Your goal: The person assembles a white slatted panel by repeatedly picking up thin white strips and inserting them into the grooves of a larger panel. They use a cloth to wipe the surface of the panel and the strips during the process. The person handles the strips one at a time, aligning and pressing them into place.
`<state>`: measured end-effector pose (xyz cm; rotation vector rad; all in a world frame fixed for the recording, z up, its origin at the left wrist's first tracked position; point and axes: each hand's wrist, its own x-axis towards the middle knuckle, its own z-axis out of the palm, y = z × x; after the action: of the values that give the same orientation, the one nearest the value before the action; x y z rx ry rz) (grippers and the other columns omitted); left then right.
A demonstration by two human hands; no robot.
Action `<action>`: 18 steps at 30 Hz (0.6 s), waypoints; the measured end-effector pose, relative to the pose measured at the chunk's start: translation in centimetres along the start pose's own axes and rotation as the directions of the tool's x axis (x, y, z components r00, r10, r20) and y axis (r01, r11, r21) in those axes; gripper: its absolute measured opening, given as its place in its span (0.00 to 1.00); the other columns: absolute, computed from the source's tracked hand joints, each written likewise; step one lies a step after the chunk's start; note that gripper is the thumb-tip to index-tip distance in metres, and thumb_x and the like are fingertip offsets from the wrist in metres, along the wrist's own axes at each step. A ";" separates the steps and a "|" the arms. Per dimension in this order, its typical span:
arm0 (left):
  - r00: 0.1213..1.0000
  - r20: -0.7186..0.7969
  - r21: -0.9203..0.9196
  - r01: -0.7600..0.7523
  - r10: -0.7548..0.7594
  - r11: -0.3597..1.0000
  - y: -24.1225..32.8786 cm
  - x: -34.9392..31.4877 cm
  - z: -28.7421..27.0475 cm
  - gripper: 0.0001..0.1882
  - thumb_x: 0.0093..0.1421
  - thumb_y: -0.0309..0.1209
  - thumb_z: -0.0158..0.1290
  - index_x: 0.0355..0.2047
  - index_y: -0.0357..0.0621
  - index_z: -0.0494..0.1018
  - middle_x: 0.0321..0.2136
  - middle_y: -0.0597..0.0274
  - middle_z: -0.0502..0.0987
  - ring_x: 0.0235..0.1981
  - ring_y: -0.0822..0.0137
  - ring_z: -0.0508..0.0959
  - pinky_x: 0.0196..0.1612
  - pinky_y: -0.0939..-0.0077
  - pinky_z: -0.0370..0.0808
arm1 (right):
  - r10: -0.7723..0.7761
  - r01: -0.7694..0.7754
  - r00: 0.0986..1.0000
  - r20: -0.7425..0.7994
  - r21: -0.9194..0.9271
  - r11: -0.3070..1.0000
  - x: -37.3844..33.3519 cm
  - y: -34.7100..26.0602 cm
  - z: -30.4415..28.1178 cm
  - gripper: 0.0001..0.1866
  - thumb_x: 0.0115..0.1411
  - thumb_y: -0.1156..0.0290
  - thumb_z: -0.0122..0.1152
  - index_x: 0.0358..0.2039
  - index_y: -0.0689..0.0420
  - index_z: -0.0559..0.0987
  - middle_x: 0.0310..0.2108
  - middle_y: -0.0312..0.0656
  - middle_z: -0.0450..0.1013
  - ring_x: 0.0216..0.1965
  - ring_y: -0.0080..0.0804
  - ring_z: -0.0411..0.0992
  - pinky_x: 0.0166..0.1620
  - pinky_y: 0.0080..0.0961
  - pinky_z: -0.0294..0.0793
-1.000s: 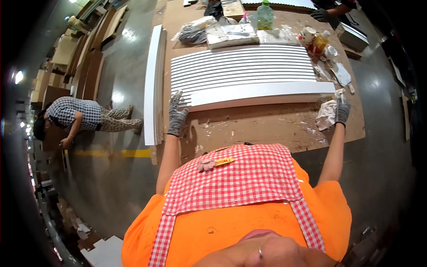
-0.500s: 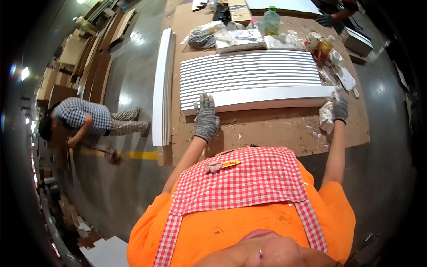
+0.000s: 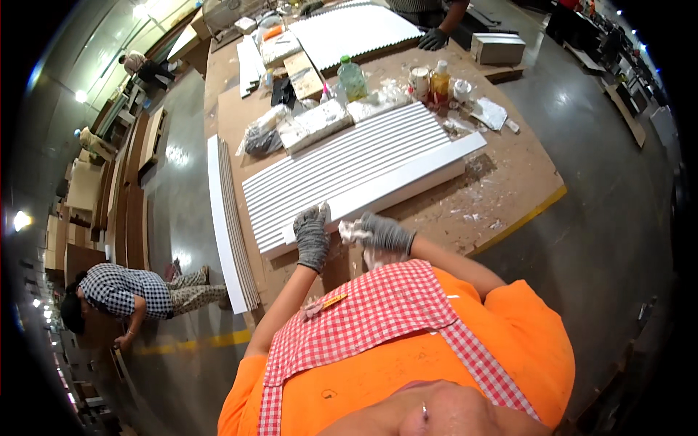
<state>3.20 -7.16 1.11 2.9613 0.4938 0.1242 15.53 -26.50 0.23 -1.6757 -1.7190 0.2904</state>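
A long white strip [image 3: 407, 180] lies over the front edge of a row of white strips [image 3: 349, 163] on the brown table. My left hand [image 3: 313, 238], in a grey knit glove, is closed around the strip near its left end. Just to the right of it, my right hand [image 3: 389, 234], gloved the same way, grips a crumpled white rag [image 3: 354, 232] close to the front face of the strips. Its fingertips are partly hidden by the rag.
More white strips [image 3: 227, 225] stand along the table's left edge. Behind the row are white-smeared blocks [image 3: 316, 125], a green-capped bottle [image 3: 352, 80], an amber bottle [image 3: 439, 83] and a wavy white panel [image 3: 356, 36]. A co-worker's gloved hand [image 3: 433, 38] rests at the far side.
The view has turned. My right hand has left the strip's right end and come beside my left hand, now with the rag. My left hand's fingers have curled in.
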 end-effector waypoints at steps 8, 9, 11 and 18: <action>0.980 -0.073 -0.213 -0.195 0.184 0.957 1.7 -1.5 -4.1 0.32 0.44 0.26 0.56 0.54 0.48 0.68 0.39 0.48 0.69 0.41 0.48 0.70 0.46 0.58 0.68 | 0.317 -0.281 0.925 -0.211 0.183 0.942 -4.5 -4.9 -1.5 0.24 0.55 0.54 0.60 0.50 0.51 0.72 0.42 0.48 0.66 0.43 0.43 0.70 0.46 0.33 0.73; 0.987 0.004 -0.265 -0.155 0.162 0.952 1.4 -2.8 -4.1 0.30 0.47 0.27 0.56 0.54 0.50 0.68 0.39 0.48 0.69 0.38 0.48 0.72 0.42 0.59 0.71 | 0.304 -0.270 0.921 -0.244 0.165 0.949 -4.5 -6.5 -2.9 0.24 0.55 0.53 0.60 0.49 0.51 0.73 0.43 0.48 0.66 0.44 0.43 0.71 0.46 0.33 0.73; 0.980 0.070 -0.357 -0.150 0.186 0.922 1.7 -5.5 -3.8 0.27 0.48 0.28 0.56 0.52 0.53 0.70 0.39 0.52 0.71 0.39 0.50 0.74 0.40 0.61 0.73 | 0.263 -0.240 0.898 -0.352 0.108 0.965 -5.0 -8.2 -4.5 0.20 0.55 0.60 0.63 0.47 0.50 0.74 0.40 0.46 0.68 0.44 0.44 0.70 0.45 0.37 0.73; 0.915 0.402 -0.742 0.309 0.026 0.595 -0.1 -11.1 4.5 0.18 0.50 0.31 0.57 0.43 0.48 0.76 0.30 0.55 0.73 0.32 0.56 0.76 0.38 0.66 0.72 | 0.507 -0.509 0.860 -0.060 -0.012 0.861 -6.4 -10.2 -4.8 0.19 0.58 0.54 0.56 0.48 0.44 0.74 0.42 0.45 0.68 0.44 0.44 0.69 0.48 0.36 0.72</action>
<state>-6.83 -11.25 -4.00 1.9635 0.4579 -0.1986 9.93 -35.37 7.86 -2.1227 -1.2145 0.4591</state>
